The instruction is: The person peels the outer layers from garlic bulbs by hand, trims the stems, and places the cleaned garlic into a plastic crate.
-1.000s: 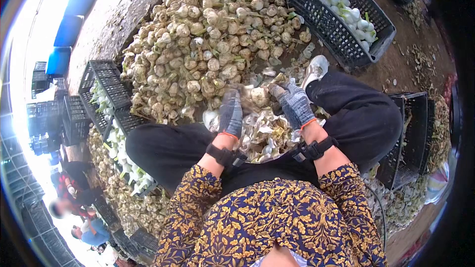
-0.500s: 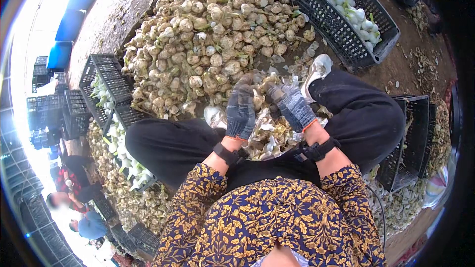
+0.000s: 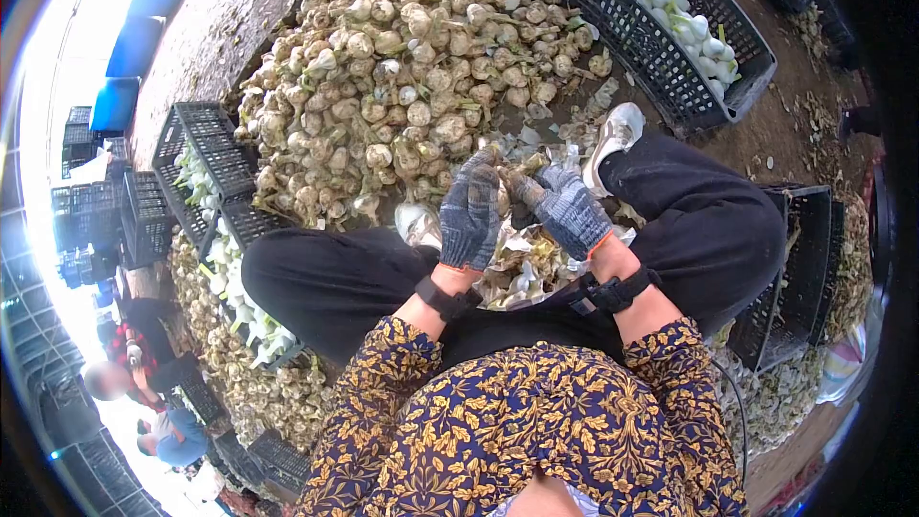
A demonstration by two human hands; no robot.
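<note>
Both my hands wear grey knit gloves with orange cuffs and meet low in front of me, between my bent legs. A dirt-brown garlic bulb (image 3: pixel 510 175) sits between their fingertips, mostly covered by the gloves. My left hand (image 3: pixel 469 215) is closed against its left side, and my right hand (image 3: pixel 571 211) closes on it from the right with bent fingers. Just beyond the gloves rises a big heap of unpeeled garlic (image 3: pixel 402 77). Loose papery skins (image 3: pixel 522 278) lie beneath my hands.
A black crate (image 3: pixel 661 86) with peeled white bulbs (image 3: pixel 704 43) stands at upper right. Another black crate (image 3: pixel 225 148) of white garlic is on the left. A dark crate (image 3: pixel 780 278) stands by my right knee. Two people work at far lower left, one in blue (image 3: pixel 177 436).
My left hand has turned slightly and its fingers have shifted a little right. The right-hand fingers have moved slightly at the bulb. Both hands remain close together.
</note>
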